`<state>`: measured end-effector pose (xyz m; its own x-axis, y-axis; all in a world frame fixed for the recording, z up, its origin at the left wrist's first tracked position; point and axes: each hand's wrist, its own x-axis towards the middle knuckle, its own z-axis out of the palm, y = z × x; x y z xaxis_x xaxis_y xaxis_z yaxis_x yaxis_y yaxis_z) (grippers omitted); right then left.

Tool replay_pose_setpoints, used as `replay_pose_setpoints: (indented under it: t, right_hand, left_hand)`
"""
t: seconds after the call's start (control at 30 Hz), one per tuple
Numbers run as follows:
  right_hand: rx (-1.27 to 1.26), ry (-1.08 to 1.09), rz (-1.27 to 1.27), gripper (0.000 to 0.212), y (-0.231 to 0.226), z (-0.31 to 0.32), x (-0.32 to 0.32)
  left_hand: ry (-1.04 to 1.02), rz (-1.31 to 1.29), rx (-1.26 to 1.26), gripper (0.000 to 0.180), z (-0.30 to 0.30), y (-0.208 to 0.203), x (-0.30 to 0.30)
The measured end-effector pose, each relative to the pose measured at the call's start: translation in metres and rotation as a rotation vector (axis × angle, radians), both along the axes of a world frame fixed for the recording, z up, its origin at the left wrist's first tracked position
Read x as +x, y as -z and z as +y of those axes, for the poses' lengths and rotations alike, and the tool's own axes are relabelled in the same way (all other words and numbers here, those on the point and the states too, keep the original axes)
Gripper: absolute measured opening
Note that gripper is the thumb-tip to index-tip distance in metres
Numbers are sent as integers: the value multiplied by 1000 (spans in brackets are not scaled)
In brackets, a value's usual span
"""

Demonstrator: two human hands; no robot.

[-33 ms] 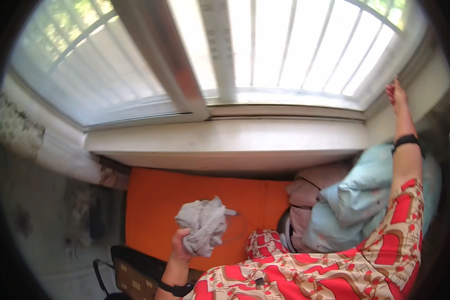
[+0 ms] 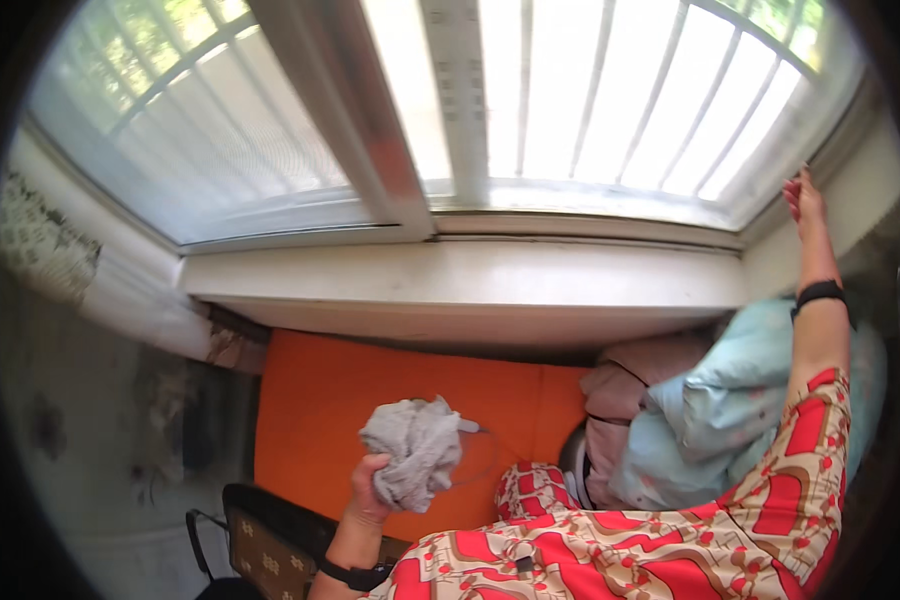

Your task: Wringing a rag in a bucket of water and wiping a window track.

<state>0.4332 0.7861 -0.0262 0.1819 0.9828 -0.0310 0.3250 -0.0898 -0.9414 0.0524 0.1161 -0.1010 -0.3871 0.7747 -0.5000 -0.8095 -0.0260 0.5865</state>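
A crumpled light grey cloth [image 2: 410, 452] is bunched in my left hand [image 2: 370, 487], with the thumb pressed on its near side. I hold it above the orange mat [image 2: 320, 400]. A thin cord and a small pale end piece [image 2: 467, 426] show beside the cloth; whether they belong to it I cannot tell. My right arm reaches far out to the upper right. There my right hand [image 2: 808, 202] is at the right side of the window frame [image 2: 785, 205], index finger stretched out, the other fingers loosely bent. It holds nothing I can see. Whether the fingertip touches the frame is unclear.
A barred window [image 2: 590, 100] with a sliding panel [image 2: 220, 150] at the left stands above a white sill [image 2: 470, 275]. A light blue quilt [image 2: 690, 420] and a pinkish bundle [image 2: 630, 375] lie at the right. A dark chair [image 2: 270, 540] stands at the lower left.
The whole view has shifted slightly, so the window and mat sit a little farther right. Both hands keep nearly the same pose, the left one still holding the cloth.
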Motion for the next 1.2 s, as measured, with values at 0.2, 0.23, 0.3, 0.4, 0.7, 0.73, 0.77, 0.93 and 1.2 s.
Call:
replay_pose_setpoints:
  t: [0.2,0.23,0.3,0.4,0.7,0.73,0.77,0.93,1.2]
  right_hand:
    - [351,156,-201,49,13,31,-35]
    - [500,276,-312,45,1,10,-66]
    - [748,33,-144,37,-11,-36,-143]
    - [1230,-257,-182,17,-42,-131,-261]
    - [1743,-916,-396,18,-108,-346,-456]
    - [1751,-917,-412,20,-110,-350,-462]
    - [1748,-928,-422,20,-109,-352,-465]
    - [1729,-813,-841,15,-104,-341,-476]
    - [1704,-623,-754,9,-90,-285,-415]
  left_hand:
    - [-107,-75,46,65,-32,7,2]
    - [-100,-74,39,65,-35,1,1]
    - [-99,-18,9,65,-38,-6,-3]
    - [-190,-82,80,68,-53,-8,4]
    - [-497,-63,94,66,-148,-7,28]
    - [-498,-71,96,66,-155,-8,30]
    - [-537,-83,86,66,-163,-9,35]
    - [-633,-89,80,64,-183,5,36]
    - [-543,-81,92,65,-181,-1,25]
